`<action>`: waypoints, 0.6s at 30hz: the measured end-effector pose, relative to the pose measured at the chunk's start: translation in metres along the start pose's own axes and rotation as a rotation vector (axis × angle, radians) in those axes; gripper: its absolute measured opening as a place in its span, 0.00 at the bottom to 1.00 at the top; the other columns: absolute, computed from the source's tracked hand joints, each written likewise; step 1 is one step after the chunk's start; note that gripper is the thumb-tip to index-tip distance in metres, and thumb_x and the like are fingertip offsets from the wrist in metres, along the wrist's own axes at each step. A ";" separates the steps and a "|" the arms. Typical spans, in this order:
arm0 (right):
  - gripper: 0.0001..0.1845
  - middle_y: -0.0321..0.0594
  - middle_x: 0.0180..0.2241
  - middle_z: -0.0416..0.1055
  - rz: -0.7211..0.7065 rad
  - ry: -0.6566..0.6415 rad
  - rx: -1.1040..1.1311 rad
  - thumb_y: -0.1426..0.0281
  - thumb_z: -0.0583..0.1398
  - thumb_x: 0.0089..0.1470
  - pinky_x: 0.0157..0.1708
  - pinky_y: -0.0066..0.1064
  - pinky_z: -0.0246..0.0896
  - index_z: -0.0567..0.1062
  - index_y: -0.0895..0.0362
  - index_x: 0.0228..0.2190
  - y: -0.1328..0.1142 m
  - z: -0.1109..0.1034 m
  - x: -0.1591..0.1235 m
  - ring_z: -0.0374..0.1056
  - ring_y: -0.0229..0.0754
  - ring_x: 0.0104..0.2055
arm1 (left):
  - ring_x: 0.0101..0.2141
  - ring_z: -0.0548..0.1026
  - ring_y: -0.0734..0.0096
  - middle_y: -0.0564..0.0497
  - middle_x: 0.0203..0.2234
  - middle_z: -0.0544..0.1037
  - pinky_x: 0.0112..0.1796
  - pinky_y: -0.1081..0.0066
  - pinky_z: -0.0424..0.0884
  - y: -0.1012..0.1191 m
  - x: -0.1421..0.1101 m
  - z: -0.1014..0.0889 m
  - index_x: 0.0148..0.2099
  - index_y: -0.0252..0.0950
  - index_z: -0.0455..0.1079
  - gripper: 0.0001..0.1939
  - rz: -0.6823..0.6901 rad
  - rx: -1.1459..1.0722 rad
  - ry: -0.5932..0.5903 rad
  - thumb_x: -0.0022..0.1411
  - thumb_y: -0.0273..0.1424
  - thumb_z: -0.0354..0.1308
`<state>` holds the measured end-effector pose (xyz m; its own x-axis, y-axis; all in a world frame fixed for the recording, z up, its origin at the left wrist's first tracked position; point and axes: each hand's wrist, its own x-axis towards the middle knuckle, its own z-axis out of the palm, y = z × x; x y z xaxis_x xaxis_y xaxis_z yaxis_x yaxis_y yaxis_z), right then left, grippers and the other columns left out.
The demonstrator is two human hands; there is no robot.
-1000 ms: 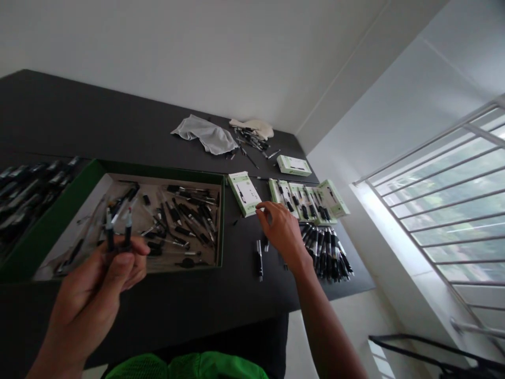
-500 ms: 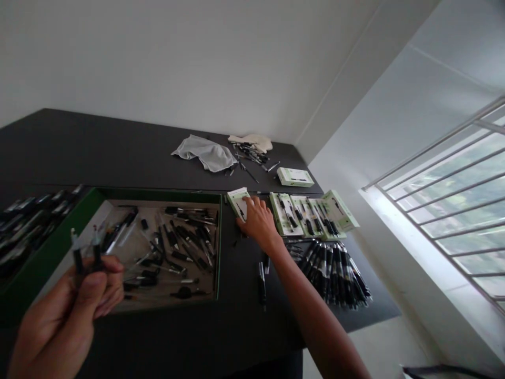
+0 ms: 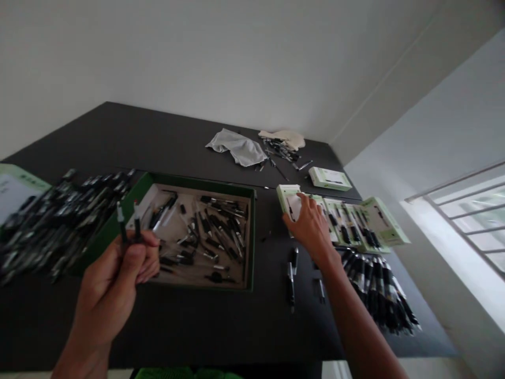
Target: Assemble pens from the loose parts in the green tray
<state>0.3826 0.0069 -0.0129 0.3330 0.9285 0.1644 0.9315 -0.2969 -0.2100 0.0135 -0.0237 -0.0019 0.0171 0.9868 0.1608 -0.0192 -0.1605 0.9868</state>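
room above near tabletop [image 3: 221,331], raised tray rim [image 3: 253,237]

Dim, grey shot. Daylight comes from the window [image 3: 473,210] on my right, panes washed pale. Near edge of the table [image 3: 221,329] sinks into shadow. Pen pile [image 3: 65,226] by its left end is smeared; my left hand [image 3: 118,268] is slightly soft. Wide-lens stretch toward the frame sides, top-right corner darkened.

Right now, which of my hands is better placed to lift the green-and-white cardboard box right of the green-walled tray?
Probably the right hand: its fingers are at that box, while the left hand holds two slim black pens by the tray.
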 end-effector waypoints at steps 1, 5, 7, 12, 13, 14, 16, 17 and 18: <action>0.37 0.61 0.59 0.70 -0.011 -0.025 -0.016 0.59 0.60 0.61 0.55 0.51 0.64 0.63 0.63 0.66 0.001 0.007 0.000 0.67 0.65 0.60 | 0.22 0.59 0.76 0.58 0.22 0.61 0.23 0.72 0.58 0.003 0.002 -0.003 0.44 0.41 0.72 0.09 -0.005 -0.038 0.005 0.76 0.39 0.56; 0.39 0.64 0.59 0.70 -0.051 -0.098 -0.047 0.58 0.60 0.62 0.57 0.54 0.63 0.62 0.65 0.67 -0.001 0.021 0.003 0.67 0.68 0.61 | 0.21 0.59 0.77 0.58 0.22 0.61 0.22 0.72 0.58 0.011 0.016 -0.017 0.44 0.39 0.73 0.09 0.043 -0.091 0.007 0.76 0.37 0.57; 0.38 0.66 0.60 0.70 -0.080 -0.039 -0.024 0.58 0.61 0.63 0.57 0.57 0.63 0.64 0.67 0.66 -0.010 0.010 0.002 0.66 0.69 0.62 | 0.21 0.59 0.76 0.58 0.22 0.62 0.21 0.72 0.58 0.013 0.025 -0.024 0.45 0.38 0.74 0.08 0.090 -0.107 -0.009 0.76 0.36 0.57; 0.13 0.47 0.44 0.79 -0.416 0.041 0.296 0.68 0.56 0.67 0.50 0.42 0.69 0.78 0.56 0.48 -0.070 -0.050 -0.017 0.75 0.51 0.47 | 0.20 0.59 0.77 0.58 0.21 0.62 0.20 0.73 0.57 0.012 0.045 -0.038 0.45 0.36 0.74 0.08 0.143 -0.082 -0.069 0.76 0.35 0.57; 0.12 0.44 0.42 0.80 -0.524 -0.106 0.377 0.71 0.55 0.68 0.47 0.37 0.69 0.79 0.55 0.44 -0.085 -0.059 -0.024 0.76 0.47 0.45 | 0.20 0.59 0.77 0.58 0.21 0.61 0.20 0.73 0.57 0.011 0.047 -0.040 0.45 0.36 0.74 0.08 0.140 -0.080 -0.074 0.76 0.35 0.57; 0.13 0.41 0.40 0.80 -0.633 -0.282 0.432 0.73 0.54 0.68 0.45 0.34 0.69 0.80 0.54 0.43 -0.101 -0.064 -0.031 0.77 0.44 0.43 | 0.20 0.59 0.77 0.58 0.21 0.61 0.20 0.73 0.57 0.009 0.049 -0.042 0.45 0.36 0.74 0.09 0.134 -0.082 -0.072 0.76 0.36 0.57; 0.16 0.40 0.42 0.82 -0.800 -0.642 0.425 0.77 0.55 0.68 0.47 0.33 0.69 0.82 0.54 0.44 -0.128 -0.064 -0.043 0.78 0.42 0.45 | 0.20 0.59 0.77 0.58 0.21 0.62 0.20 0.74 0.57 0.006 0.051 -0.046 0.45 0.36 0.73 0.09 0.109 -0.087 -0.054 0.76 0.36 0.57; 0.17 0.40 0.44 0.82 -0.849 -0.793 0.381 0.78 0.55 0.67 0.50 0.33 0.69 0.82 0.55 0.45 -0.140 -0.060 -0.047 0.78 0.43 0.47 | 0.20 0.59 0.77 0.58 0.22 0.62 0.20 0.74 0.57 0.004 0.051 -0.048 0.45 0.36 0.73 0.09 0.092 -0.089 -0.043 0.76 0.37 0.57; 0.18 0.41 0.46 0.83 -0.874 -0.913 0.329 0.79 0.55 0.66 0.51 0.34 0.69 0.83 0.55 0.47 -0.149 -0.054 -0.050 0.78 0.45 0.50 | 0.21 0.59 0.78 0.58 0.22 0.61 0.20 0.74 0.57 0.002 0.050 -0.049 0.44 0.37 0.73 0.09 0.076 -0.090 -0.032 0.76 0.37 0.57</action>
<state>0.2348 -0.0069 0.0620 -0.7006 0.6396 -0.3164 0.6656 0.4259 -0.6128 -0.0352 0.0264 0.0078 0.0441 0.9705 0.2370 -0.1109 -0.2310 0.9666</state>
